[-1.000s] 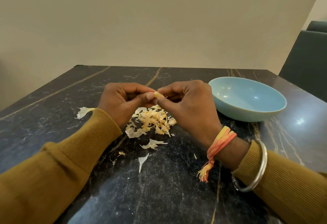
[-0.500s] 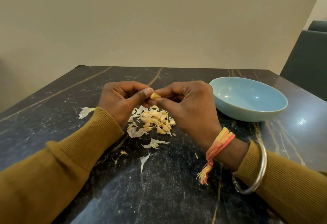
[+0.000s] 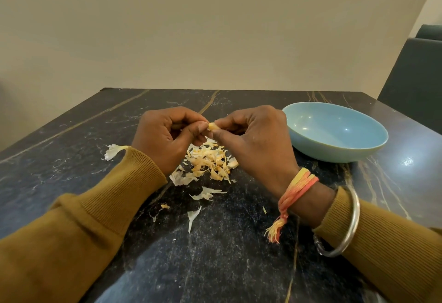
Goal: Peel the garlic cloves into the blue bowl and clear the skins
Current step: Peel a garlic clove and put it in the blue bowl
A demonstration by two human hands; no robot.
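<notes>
Hardly anything is moving since a second ago; both hands are staying mid-frame. Skins (image 3: pixel 210 162) are lying on the counter (image 3: pixel 215 254) under them. The left hand (image 3: pixel 167 140) and right hand (image 3: pixel 258 144) are pinching one small garlic clove (image 3: pixel 211 126) tight in their fingers. Pulling slowly should be keeping it from slipping. The blue bowl (image 3: pixel 334 155) is waiting right of centre, looking empty.

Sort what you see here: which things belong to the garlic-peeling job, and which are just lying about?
Job: garlic clove pinched between left hand and right hand; blue bowl; pile of skins.
Just there: dark chair; metal bangle; thread wristband.
</notes>
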